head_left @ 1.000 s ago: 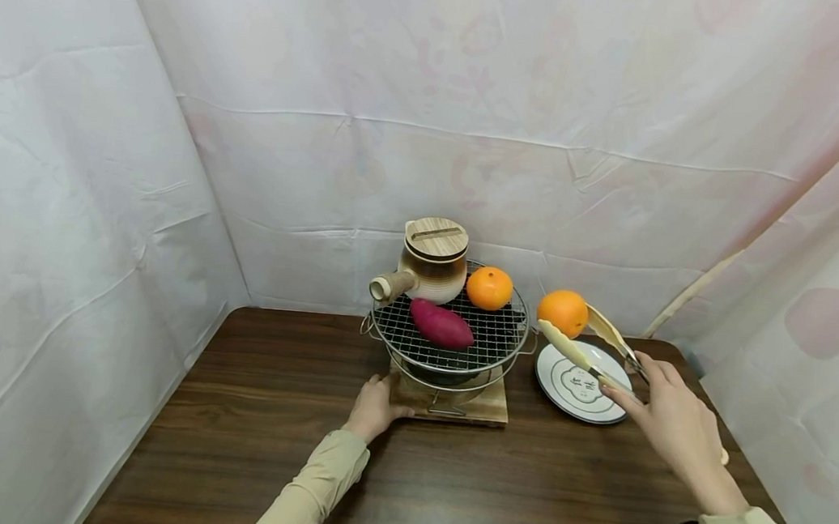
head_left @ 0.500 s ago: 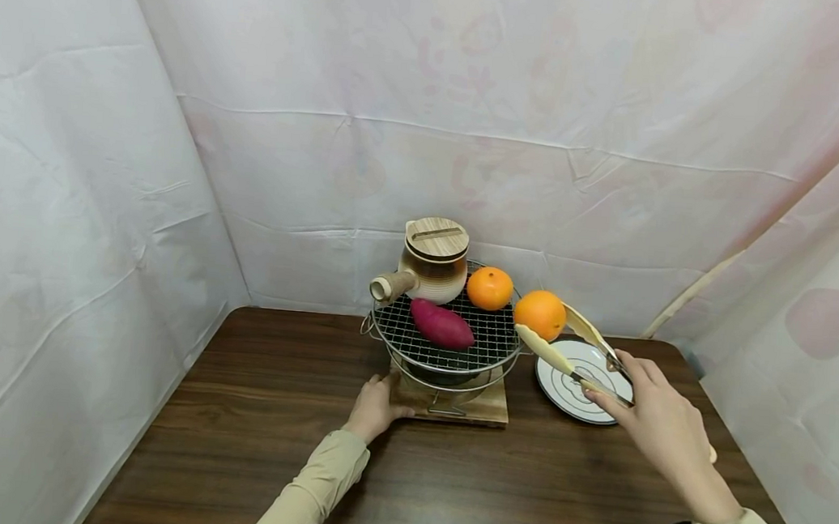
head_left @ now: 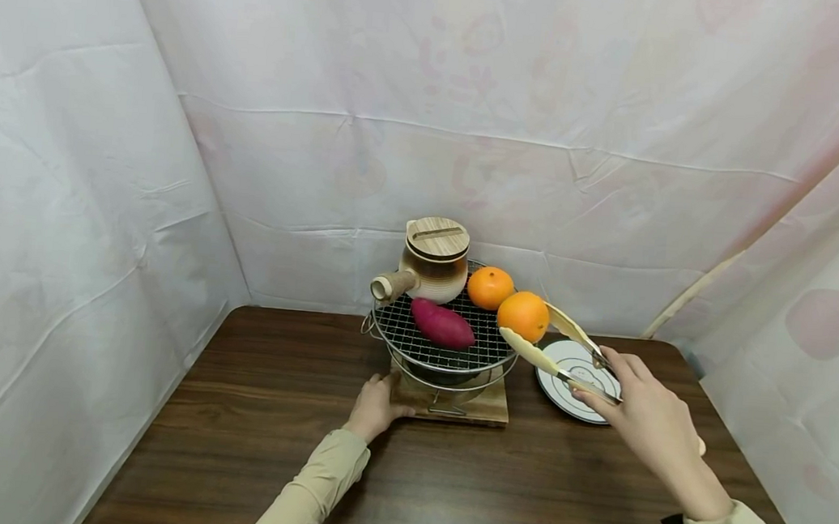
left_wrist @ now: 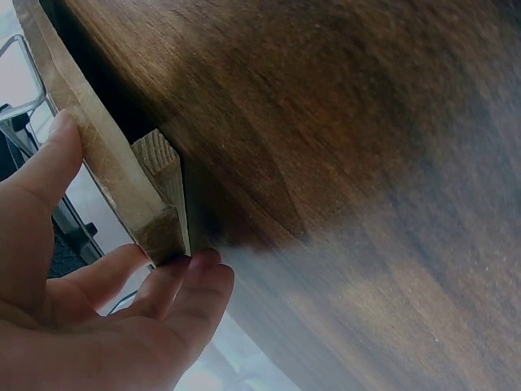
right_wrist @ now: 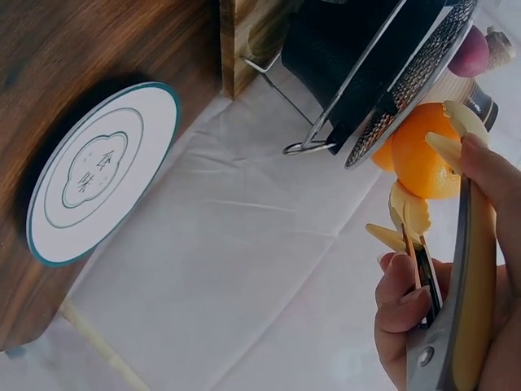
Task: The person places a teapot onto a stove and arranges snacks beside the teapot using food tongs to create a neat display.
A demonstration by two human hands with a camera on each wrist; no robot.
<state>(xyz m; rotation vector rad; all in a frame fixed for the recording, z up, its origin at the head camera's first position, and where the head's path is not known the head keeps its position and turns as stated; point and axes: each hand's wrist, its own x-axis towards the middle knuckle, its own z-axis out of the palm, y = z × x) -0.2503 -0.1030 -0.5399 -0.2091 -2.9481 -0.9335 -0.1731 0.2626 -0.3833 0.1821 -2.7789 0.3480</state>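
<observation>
My left hand (head_left: 371, 409) grips the near left corner of the wooden board (head_left: 485, 409) under the round grill; in the left wrist view the thumb lies on the board's edge and fingers reach round its corner. My right hand (head_left: 646, 416) holds metal kitchen tongs (head_left: 534, 354) with cream-coloured tips. Pinched between those tips, an orange (head_left: 523, 316) hangs at the right rim of the wire grate (head_left: 396, 331); whether it touches the grate cannot be told. Just behind it sits another orange fruit (head_left: 489, 286) on the grate. A purple sweet potato (head_left: 441, 325) lies in front.
A lidded clay pot (head_left: 439, 273) stands at the back of the grate, its side handle pointing left. Right of the grill, a white plate (head_left: 559, 395) with a dark rim lies on the brown table (head_left: 248, 412). White curtains (head_left: 367, 177) hang behind and on both sides.
My right hand has moved left with the tongs, carrying the orange from above the plate to the grate's right rim. The left hand stays on the board.
</observation>
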